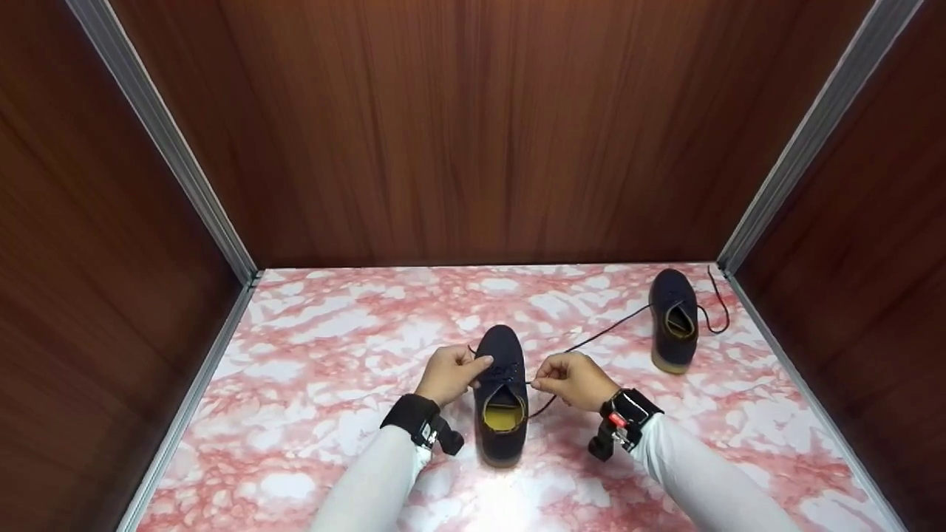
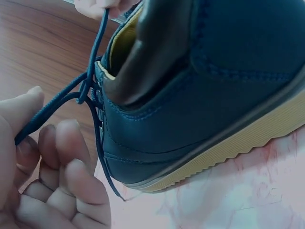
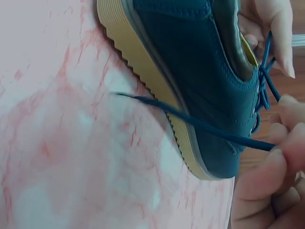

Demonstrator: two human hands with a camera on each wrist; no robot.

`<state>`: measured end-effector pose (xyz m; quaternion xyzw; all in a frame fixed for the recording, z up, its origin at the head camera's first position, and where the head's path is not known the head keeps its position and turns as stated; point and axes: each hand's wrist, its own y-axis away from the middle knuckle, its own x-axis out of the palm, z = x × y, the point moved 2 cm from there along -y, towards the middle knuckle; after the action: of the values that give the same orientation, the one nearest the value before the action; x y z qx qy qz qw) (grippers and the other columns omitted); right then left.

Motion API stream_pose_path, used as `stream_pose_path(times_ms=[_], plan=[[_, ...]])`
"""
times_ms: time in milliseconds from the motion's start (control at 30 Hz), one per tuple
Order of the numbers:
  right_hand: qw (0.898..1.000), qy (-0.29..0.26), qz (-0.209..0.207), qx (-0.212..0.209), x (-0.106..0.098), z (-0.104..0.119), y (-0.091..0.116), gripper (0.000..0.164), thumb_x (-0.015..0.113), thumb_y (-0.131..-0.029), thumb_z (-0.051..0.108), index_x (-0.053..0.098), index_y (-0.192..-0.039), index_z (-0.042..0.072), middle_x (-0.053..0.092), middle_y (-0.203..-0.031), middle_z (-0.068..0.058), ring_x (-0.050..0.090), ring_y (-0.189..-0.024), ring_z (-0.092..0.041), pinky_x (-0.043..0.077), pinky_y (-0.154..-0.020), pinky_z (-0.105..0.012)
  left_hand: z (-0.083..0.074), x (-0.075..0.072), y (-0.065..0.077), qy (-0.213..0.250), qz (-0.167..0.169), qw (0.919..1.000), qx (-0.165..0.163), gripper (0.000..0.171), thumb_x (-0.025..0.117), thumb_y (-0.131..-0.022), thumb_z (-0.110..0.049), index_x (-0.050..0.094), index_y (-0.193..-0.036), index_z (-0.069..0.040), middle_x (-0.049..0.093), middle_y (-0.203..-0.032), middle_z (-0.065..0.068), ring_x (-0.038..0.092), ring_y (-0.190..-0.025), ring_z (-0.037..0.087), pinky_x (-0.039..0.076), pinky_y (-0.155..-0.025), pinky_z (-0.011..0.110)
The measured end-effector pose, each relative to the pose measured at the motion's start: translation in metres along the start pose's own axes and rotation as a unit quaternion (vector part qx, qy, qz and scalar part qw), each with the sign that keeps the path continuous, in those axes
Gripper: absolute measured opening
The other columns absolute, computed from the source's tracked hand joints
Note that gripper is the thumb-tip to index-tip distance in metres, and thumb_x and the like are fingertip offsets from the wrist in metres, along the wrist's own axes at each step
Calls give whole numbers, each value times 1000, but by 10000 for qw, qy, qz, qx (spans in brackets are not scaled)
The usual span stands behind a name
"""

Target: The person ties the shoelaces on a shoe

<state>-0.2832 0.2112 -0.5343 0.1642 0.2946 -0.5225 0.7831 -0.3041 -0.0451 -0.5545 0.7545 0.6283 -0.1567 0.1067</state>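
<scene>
Shoe (image 1: 506, 353) is sitting mid-desk (image 1: 332, 355), left hand (image 1: 451, 374) pinching lace (image 2: 35, 121) on its left, right hand (image 1: 578, 379) pinching lace on its right; another shoe (image 1: 671, 343) is standing far right.

Left hand (image 1: 448, 375) pinching, right hand (image 1: 579, 380) pinching, forearms (image 1: 377, 476) extended forward, angled inward

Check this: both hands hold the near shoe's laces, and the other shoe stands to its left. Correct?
One slip: the other shoe stands to the right of the near shoe, as the head view shows. The left hand and right hand do hold the near shoe's laces.
</scene>
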Motion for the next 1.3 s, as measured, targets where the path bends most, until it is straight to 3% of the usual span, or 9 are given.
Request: stream_pose_path(times_ms=[100,267,367,533,900,1133,1300], plan=[[9997,220,-119,-61,-2,-1,0,14,83,-90,23,74,-81,16,68,-72,1,52,-59,1,43,-57,-17,-2,0,1,27,56,10000,-66,43,79,-93,-29,45,-69,-16,60,-63,-6,70,-56,16,44,-47,18],[9995,241,-224,-21,-4,0,-2,14,85,-87,21,74,-81,16,68,-74,4,54,-65,0,45,-62,-18,-3,2,1,63,426,9987,-254,28,81,-91,-26,64,-99,-6,60,-64,-5,74,-63,35,46,-47,19],[9992,212,-349,-10,-4,3,-4,15,86,-86,18,73,-80,14,68,-75,3,55,-66,-1,46,-63,-19,-2,5,0,-164,733,9971,-153,27,80,-92,-26,73,-107,-4,63,-68,-4,71,-59,29,48,-48,19],[9975,226,-667,-33,-2,7,-10,15,84,-87,16,71,-80,14,65,-73,5,55,-66,-2,45,-64,-19,-2,7,-1,-381,985,9944,53,18,75,-95,-21,78,-104,-6,71,-77,-2,62,-54,10,49,-50,18],[9942,289,-1014,-188,12,14,-21,16,85,-86,16,71,-80,13,65,-72,3,54,-66,-1,44,-62,-18,-6,9,2,-119,964,9952,82,12,71,-96,-16,72,-98,-5,62,-69,-8,59,-61,12,46,-53,18],[9925,498,-1085,-254,23,16,-28,17,85,-86,14,70,-79,12,62,-68,4,51,-62,-1,41,-60,-17,-9,10,3,-171,915,9954,245,11,70,-97,-15,71,-98,-4,61,-71,-8,54,-59,4,42,-54,18],[9918,638,-1087,-220,29,17,-32,10,84,-87,12,76,-92,9,61,-68,1,49,-61,-2,40,-58,-18,-10,9,3,-263,910,9951,274,11,70,-97,-16,71,-99,-5,61,-71,-9,53,-58,3,42,-55,18]])
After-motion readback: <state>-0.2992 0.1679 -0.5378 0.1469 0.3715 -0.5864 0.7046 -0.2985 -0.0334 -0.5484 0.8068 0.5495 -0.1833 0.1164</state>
